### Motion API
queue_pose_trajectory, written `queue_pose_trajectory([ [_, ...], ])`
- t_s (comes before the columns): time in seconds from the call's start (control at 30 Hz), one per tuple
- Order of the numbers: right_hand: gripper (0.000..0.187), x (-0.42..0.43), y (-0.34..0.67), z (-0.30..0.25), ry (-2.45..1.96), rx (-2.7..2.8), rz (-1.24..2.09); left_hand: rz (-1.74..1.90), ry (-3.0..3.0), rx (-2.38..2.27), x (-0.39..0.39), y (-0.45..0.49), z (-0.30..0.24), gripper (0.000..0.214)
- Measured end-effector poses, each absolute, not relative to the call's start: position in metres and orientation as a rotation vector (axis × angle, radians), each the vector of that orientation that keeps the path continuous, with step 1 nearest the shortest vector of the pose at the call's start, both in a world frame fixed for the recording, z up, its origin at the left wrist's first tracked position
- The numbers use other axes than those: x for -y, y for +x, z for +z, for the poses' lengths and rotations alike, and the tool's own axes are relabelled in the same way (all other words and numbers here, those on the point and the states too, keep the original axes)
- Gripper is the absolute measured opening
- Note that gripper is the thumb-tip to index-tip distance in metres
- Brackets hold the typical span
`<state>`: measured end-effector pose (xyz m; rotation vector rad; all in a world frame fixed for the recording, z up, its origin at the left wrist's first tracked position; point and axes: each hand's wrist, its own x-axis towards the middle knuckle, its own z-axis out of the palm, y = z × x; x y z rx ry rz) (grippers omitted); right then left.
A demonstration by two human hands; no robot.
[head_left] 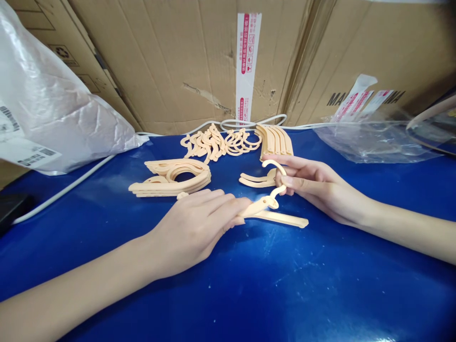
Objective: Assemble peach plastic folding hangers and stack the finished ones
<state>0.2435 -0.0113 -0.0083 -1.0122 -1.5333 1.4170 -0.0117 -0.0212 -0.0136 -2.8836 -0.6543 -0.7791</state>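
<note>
My left hand [199, 225] is closed around cream plastic hanger arms [258, 208], and one long arm sticks out to the right past the fingers. Between thumb and fingers, my right hand [317, 187] pinches a curved hanger hook [281, 170]. The hook's lower end meets the joint of the arms; whether it is seated there I cannot tell. Just behind the right fingers lie loose hanger arms [254, 180], partly hidden by that hand. A stack of folded hangers [192, 184] rests beyond my left hand.
At the back of the blue table [270, 285] are a pile of loose hooks [213, 145] and a row of hanger arms [276, 140]. Cardboard boxes [178, 61] stand behind. A silvery mailing bag [71, 95] is left, clear plastic [370, 140] right. A white cable [71, 186] crosses the left side.
</note>
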Motion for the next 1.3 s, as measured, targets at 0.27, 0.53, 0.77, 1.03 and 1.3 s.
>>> queue_pose_trajectory([
  [0.27,0.032,0.0074,0.245,-0.0061,-0.915,1.339,1.653,-0.774,-2.979,0.683,0.0228,-0.0131,-0.0134,0.025],
  [0.53,0.032,0.0077,0.2434,-0.0096,-0.977,1.359,1.56,-0.771,-2.932,0.688,0.0209,-0.0122,-0.0154,0.022],
  [0.77,0.042,0.0079,0.2446,-0.0104,-0.957,1.37,1.554,-0.771,-3.016,0.788,0.0221,-0.0124,-0.0147,0.024],
  [1.03,0.041,0.0074,0.2463,-0.0117,-0.95,1.415,1.546,-0.821,-2.923,0.732,0.0218,-0.0123,-0.0171,0.025],
  [1.3,0.039,0.0087,0.2462,-0.0124,-0.984,1.488,1.476,-0.793,-2.835,0.666,0.0232,-0.0107,-0.0156,0.022],
])
